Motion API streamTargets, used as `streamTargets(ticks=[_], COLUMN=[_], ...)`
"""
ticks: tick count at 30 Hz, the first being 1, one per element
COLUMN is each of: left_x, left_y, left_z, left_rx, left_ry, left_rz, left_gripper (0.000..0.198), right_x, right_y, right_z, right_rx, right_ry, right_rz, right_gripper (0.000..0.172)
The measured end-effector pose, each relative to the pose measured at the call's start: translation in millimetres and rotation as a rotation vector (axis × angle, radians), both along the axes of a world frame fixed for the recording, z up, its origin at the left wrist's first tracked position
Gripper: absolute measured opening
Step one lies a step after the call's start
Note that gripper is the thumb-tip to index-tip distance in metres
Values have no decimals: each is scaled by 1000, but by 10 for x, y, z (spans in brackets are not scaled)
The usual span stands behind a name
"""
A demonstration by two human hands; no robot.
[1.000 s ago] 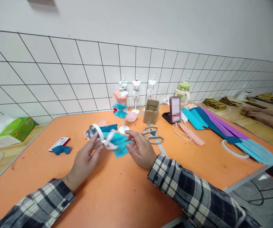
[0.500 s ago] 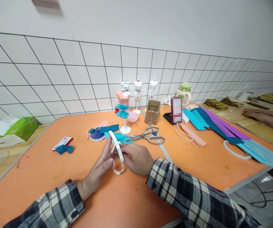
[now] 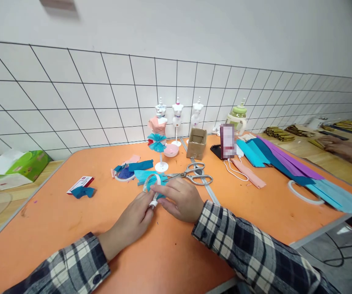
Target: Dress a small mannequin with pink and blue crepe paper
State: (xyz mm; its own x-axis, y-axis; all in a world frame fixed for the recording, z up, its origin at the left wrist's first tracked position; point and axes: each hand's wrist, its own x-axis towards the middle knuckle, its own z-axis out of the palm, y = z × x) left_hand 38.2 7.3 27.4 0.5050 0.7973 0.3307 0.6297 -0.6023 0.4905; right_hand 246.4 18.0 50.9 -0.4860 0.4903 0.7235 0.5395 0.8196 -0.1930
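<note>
A narrow white tape measure (image 3: pixel 153 178), curled into a loop with faint markings on it, stands between my hands above the orange table. My left hand (image 3: pixel 134 218) is closed on the lower part of the loop. My right hand (image 3: pixel 182 199) grips it from the right, index finger stretched across the tape and thumb below. Just behind the loop lie light blue fabric pieces (image 3: pixel 142 175), partly hidden by it. Metal scissors (image 3: pixel 191 174) rest open beyond my right hand.
Small white dress forms (image 3: pixel 177 110) stand at the back, near a pink bowl (image 3: pixel 171 150) and a cardboard box (image 3: pixel 197 143). A phone (image 3: pixel 227 141) is propped to their right. Coloured fabric strips (image 3: pixel 283 157) lie far right. A tissue pack (image 3: pixel 30 165) sits left. Another person's hand (image 3: pixel 332 143) shows at far right.
My left hand has turned from upright, fingers up inside the loops, to a lower grip. The loops of tape have been drawn into one smaller loop, and my right hand's index finger has reached over it.
</note>
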Motion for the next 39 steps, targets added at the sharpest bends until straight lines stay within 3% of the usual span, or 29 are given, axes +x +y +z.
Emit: streamTargets(ticks=[5, 7, 12, 16, 22, 30, 34, 36, 39], left_x=[-24, -26, -16, 3, 16, -108, -79, -56, -36], left_y=[-38, -59, -91, -69, -30, -33, -33, -34, -34], left_z=[-5, 22, 91, 88, 95, 141, 147, 157, 184], left_rx=[76, 61, 5, -48, 38, -2, -61, -19, 115], left_ry=[32, 9, -3, 20, 4, -82, -117, -60, 28], left_rz=[-88, -89, -110, -80, -92, -143, -5, 82, 78], left_gripper=[80, 84, 39, 25, 23, 35, 57, 52, 35], right_x=[-22, -20, -7, -21, -18, 13, -10, -21, -21], right_y=[60, 59, 28, 7, 43, 77, 54, 42, 24], right_z=[-119, -145, -128, -117, -123, -93, -116, -116, -92], right_rx=[-6, 3, 40, 39, -121, -206, -193, -177, -159], right_ry=[-68, -38, -28, -68, 42, 108, 44, 18, 0], right_rz=[41, 57, 60, 64, 75, 109, 106, 86, 27], right_gripper=[19, 17, 17, 20, 20, 21, 21, 22, 24])
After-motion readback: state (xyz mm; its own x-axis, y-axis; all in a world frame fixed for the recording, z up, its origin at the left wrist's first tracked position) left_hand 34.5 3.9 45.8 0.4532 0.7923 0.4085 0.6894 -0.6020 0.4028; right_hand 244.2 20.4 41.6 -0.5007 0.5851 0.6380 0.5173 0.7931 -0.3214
